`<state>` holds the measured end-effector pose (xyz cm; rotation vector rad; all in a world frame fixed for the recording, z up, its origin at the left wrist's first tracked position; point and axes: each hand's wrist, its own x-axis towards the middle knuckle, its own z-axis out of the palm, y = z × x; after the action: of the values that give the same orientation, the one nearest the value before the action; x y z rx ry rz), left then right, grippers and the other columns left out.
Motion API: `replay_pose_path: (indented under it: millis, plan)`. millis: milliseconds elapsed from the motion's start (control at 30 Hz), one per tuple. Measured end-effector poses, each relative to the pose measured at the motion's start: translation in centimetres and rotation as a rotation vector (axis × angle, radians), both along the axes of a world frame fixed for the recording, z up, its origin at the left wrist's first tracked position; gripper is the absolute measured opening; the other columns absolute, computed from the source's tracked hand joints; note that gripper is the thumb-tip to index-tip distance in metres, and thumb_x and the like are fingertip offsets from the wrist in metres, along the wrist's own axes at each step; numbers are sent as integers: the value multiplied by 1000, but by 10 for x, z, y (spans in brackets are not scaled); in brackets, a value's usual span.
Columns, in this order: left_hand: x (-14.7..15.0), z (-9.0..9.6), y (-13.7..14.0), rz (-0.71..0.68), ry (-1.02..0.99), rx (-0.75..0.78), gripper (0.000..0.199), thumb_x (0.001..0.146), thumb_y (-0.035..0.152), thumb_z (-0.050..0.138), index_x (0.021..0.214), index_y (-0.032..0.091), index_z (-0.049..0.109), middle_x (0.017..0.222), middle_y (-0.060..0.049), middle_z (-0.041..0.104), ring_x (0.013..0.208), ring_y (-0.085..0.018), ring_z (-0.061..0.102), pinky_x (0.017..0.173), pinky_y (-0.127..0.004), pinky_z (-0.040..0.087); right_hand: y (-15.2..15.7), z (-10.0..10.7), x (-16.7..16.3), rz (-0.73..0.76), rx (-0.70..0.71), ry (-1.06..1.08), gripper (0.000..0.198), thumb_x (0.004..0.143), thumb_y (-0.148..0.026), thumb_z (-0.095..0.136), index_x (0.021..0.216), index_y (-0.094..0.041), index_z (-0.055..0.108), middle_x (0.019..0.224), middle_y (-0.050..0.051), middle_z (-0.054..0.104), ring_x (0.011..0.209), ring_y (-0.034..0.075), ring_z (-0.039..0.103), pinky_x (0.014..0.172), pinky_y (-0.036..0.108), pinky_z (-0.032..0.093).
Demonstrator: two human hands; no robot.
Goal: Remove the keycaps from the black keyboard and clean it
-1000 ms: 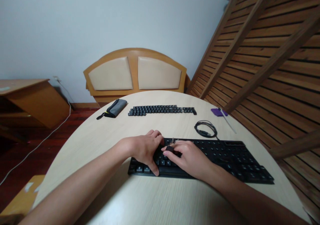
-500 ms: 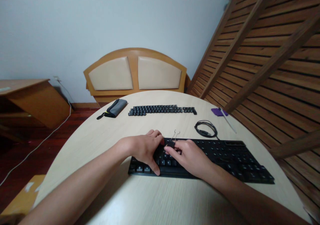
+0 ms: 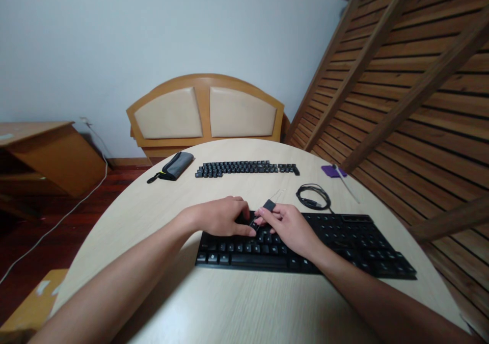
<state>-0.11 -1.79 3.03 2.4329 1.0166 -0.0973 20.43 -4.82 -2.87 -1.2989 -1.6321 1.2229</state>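
Observation:
A black keyboard (image 3: 260, 260) lies across the near half of the table, with part of its upper rows hidden by my hands. My right hand (image 3: 292, 229) is closed on a keycap puller (image 3: 270, 205), a black handle with thin wires at its far end, held slanted over the keys. My left hand (image 3: 225, 216) is over the keyboard's left part. Its thumb and fingers curl in around the puller's lower end; what they pinch there is too small and hidden to make out.
Rows of loose black keycaps (image 3: 244, 167) lie behind the keyboard. A grey pouch (image 3: 179, 165) is at the back left, a coiled cable (image 3: 314, 196) right of centre. Farther right, a purple item (image 3: 332, 170) lies with a thin white stick (image 3: 348, 185) across it.
My left thumb has risen from the keyboard's front edge to the puller's lower end. The puller has tilted, its upper wires now leaning farther right, and my right hand has turned with it.

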Motion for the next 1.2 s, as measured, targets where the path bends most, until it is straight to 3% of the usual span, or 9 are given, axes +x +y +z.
replay_pose_path:
  millis: [133, 500, 700, 900, 1200]
  plan:
    - [-2, -4, 8, 18, -89, -27, 34, 89, 49, 59, 101, 17, 67, 93, -6, 70, 81, -21, 62, 72, -30, 45, 1, -1, 1, -67, 41, 34, 45, 85, -58, 62, 94, -15, 75, 87, 11, 78, 84, 25, 74, 60, 30, 56]
    - [0, -9, 11, 35, -369, -208, 21, 88, 33, 62, 101, 15, 62, 94, -5, 70, 82, -19, 62, 74, -31, 48, 4, -2, 2, -104, 76, 98, 50, 84, -63, 62, 94, -16, 76, 88, 12, 78, 80, 23, 74, 64, 32, 58]
    - [1, -14, 15, 59, -498, -262, 18, 87, 30, 66, 98, 16, 61, 95, -4, 68, 84, -18, 61, 78, -32, 50, 9, -4, 4, -84, 62, 154, 58, 82, -70, 59, 84, -14, 74, 86, 13, 77, 77, 22, 73, 62, 30, 58]
    - [4, -17, 15, 31, -612, -200, 17, 86, 23, 67, 101, 16, 60, 93, -4, 68, 87, -17, 61, 77, -31, 50, 12, -5, 5, -120, 47, 190, 58, 78, -72, 62, 79, -15, 72, 84, 12, 76, 74, 20, 72, 62, 30, 58]
    - [5, -13, 13, -74, -533, 12, 17, 93, 22, 63, 109, 18, 67, 95, -4, 70, 77, -15, 61, 76, -29, 50, 12, -4, 8, -139, 45, 227, 55, 75, -68, 69, 82, -14, 75, 75, 8, 74, 71, 19, 71, 67, 31, 59]
